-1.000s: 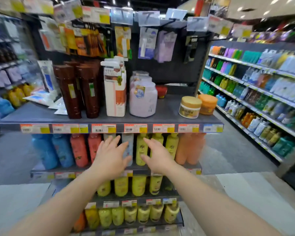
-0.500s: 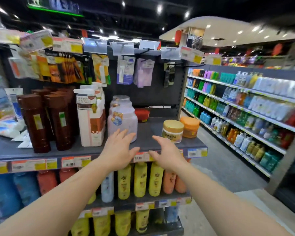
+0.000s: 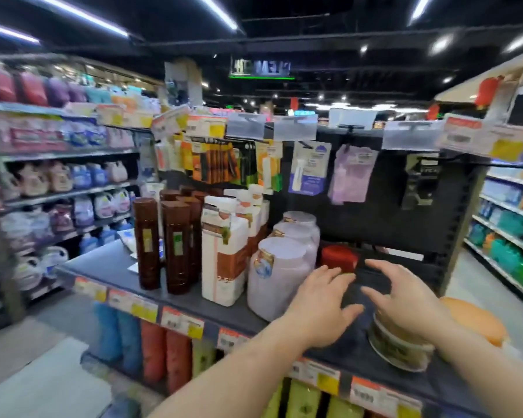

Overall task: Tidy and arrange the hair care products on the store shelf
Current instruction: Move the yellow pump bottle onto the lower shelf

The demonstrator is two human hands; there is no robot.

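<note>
On the dark top shelf (image 3: 109, 267) stand tall brown bottles (image 3: 175, 245), white and orange pump bottles (image 3: 224, 260) and a row of lilac tubs (image 3: 280, 279). A small red jar (image 3: 338, 257) sits behind at the back. My left hand (image 3: 320, 300) hovers open over the shelf, just right of the front lilac tub. My right hand (image 3: 405, 297) is open with fingers spread, above a tan-lidded jar (image 3: 399, 345) that it partly hides. An orange jar (image 3: 474, 318) lies to the right of it. Neither hand holds anything.
Hanging packets (image 3: 308, 167) and price tags fill the pegboard behind. Yellow, orange and blue bottles (image 3: 154, 351) fill the shelf below. Aisle shelves with detergent (image 3: 73, 176) run on the left, and stocked shelves (image 3: 511, 230) on the right.
Both hands have risen from the lower yellow bottles to above the top shelf. The view has tilted up and swung left. Both hands stay open.
</note>
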